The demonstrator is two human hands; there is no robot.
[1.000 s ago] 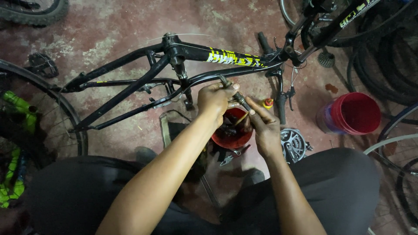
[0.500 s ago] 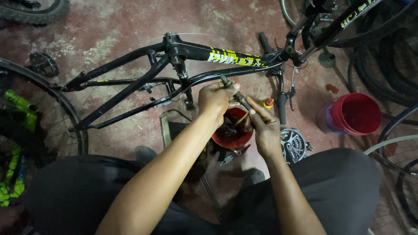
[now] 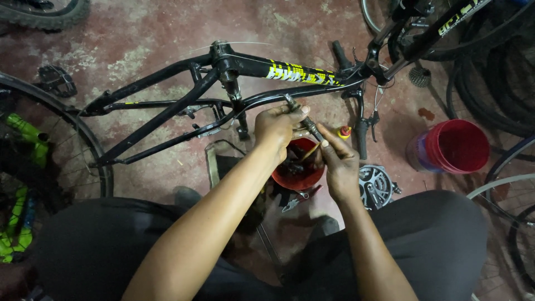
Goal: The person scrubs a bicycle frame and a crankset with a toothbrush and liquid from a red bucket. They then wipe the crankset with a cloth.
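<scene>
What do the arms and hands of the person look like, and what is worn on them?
Both forearms are bare: no sleeves, gloves, watch or rings show. The left hand and right hand have short nails. Dark trousers cover the knees below.

A black bicycle frame point(image 3: 167, 106) with yellow lettering lies across the stained red concrete floor point(image 3: 139, 39). A larger red bucket point(image 3: 454, 146) stands at right, near a chainring point(image 3: 376, 185). A loose pedal point(image 3: 54, 81) lies at left, beside a spoked wheel point(image 3: 83, 145).
</scene>
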